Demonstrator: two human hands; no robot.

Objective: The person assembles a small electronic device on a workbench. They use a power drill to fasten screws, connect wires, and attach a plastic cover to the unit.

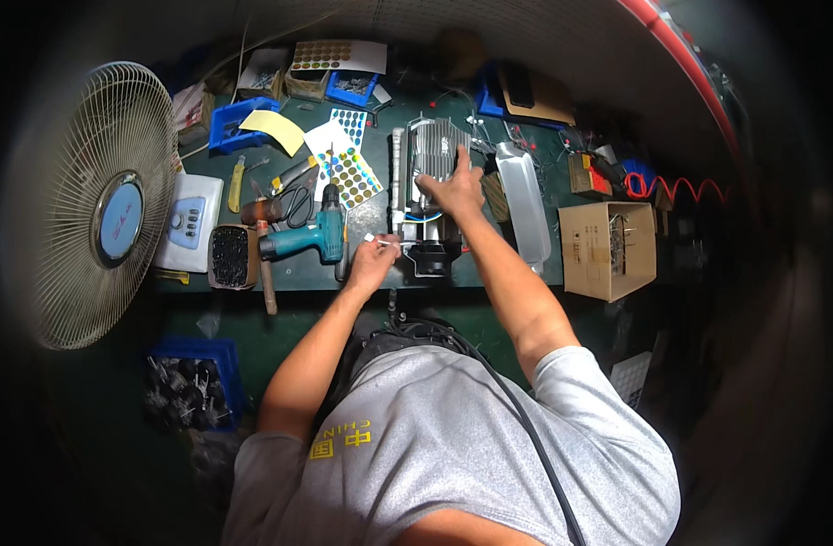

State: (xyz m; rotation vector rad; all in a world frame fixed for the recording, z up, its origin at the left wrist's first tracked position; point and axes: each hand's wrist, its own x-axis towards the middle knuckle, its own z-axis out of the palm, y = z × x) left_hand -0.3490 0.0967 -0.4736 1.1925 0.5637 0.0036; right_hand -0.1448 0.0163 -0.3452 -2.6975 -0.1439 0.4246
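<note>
A grey finned metal housing (431, 150) lies on the dark workbench (298, 273) in front of me. My right hand (455, 188) rests on top of it, index finger stretched out along the fins. My left hand (375, 257) hovers just left of the housing's black lower end (431, 255) and pinches a small white piece (373, 238) between thumb and fingers. A teal cordless drill (307, 237) lies immediately left of that hand.
Sheets of round coloured stickers (351, 173) lie behind the drill. A silver cover (524, 202) and a cardboard box (608, 247) sit to the right. A fan (102, 205) stands at far left, with blue bins (236, 123), scissors (298, 202) and a tray of dark screws (231, 257).
</note>
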